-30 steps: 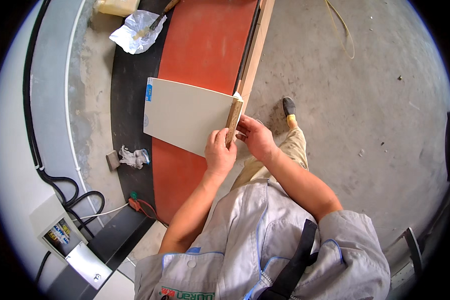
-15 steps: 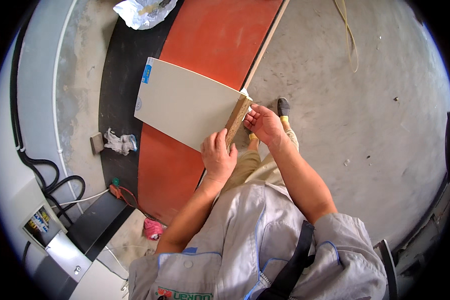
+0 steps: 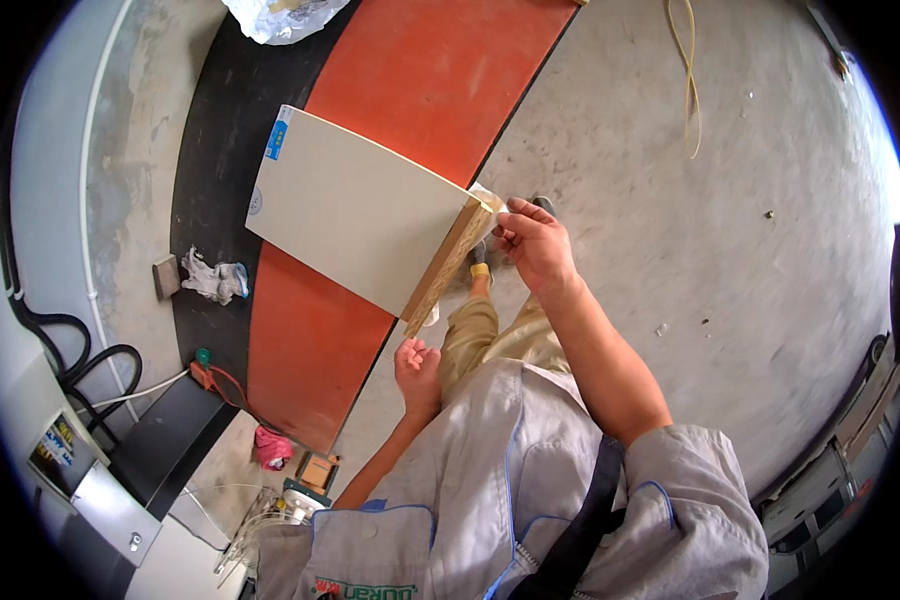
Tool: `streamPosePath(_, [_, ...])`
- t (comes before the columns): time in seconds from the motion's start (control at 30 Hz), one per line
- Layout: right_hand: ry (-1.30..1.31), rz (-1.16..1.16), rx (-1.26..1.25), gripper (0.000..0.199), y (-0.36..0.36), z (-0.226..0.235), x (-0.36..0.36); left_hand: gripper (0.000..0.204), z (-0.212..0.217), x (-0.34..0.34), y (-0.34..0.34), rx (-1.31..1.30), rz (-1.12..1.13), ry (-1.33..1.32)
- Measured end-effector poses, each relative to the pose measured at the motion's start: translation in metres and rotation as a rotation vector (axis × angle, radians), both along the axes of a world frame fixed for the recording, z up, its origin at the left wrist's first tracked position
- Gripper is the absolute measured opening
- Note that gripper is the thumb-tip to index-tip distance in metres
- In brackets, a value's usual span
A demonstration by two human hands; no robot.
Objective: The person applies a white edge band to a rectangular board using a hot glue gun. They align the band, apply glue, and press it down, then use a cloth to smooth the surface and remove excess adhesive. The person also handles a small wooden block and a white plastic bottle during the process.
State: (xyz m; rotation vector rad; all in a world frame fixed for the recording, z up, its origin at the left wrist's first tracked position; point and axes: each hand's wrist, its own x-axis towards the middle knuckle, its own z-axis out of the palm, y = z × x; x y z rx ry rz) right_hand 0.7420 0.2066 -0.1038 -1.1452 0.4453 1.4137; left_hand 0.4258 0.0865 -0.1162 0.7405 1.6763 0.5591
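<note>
A cream-white board with a blue label at its far corner lies across the red and black bench, overhanging its edge. Its near edge is bare, rough brown chipboard. A pale thin strip shows at the far end of that edge; thumb and forefinger of my right hand pinch its end. By the near end, just off the corner, my left hand has curled fingers; what they hold, if anything, is too small to make out. Another pale bit peeks out beneath the board.
On the bench's black part lie a crumpled whitish glove and a white plastic bag. A grey-brown block sits beside the glove. An orange power connector with cables, a pink cloth and an open electrical box are lower left.
My left hand has left the board's top and moved down toward me, past its near corner. My right hand now pinches the pale strip's end. The view has shifted slightly.
</note>
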Motion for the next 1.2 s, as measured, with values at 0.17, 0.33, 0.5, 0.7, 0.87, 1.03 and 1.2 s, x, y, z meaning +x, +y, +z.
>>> streamPosePath(0.17, [-0.241, 0.170, -0.083, 0.049, 0.015, 0.024, 0.007, 0.056, 0.009, 0.042, 0.020, -0.349, 0.248, -0.492])
streamPosePath(0.33, [-0.375, 0.303, -0.053, 0.051, 0.025, 0.031, 0.016, 0.052, -0.024, 0.064, 0.023, -0.304, 0.653, -1.064])
streamPosePath(0.5, [-0.467, 0.365, -0.014, 0.044, 0.041, 0.047, 0.033, 0.046, -0.027, 0.060, 0.018, -0.148, 0.707, -1.167])
streamPosePath(0.7, [-0.198, 0.441, -0.115, 0.038, 0.010, 0.027, 0.023, 0.027, -0.014, 0.061, 0.010, -0.171, 0.854, -1.025])
streamPosePath(0.87, [-0.084, 0.839, -0.040, 0.051, 0.016, 0.042, -0.019, 0.018, 0.006, 0.052, 0.019, -0.187, 0.896, -0.953])
streamPosePath(1.03, [-0.127, 0.896, -0.105, 0.047, 0.031, 0.039, -0.032, 0.017, 0.027, 0.053, 0.017, -0.046, 0.967, -0.782])
streamPosePath(1.2, [-0.242, 0.892, -0.156, 0.042, 0.031, 0.032, -0.035, 0.029, 0.081, 0.075, 0.058, 0.817, -0.124, 0.742])
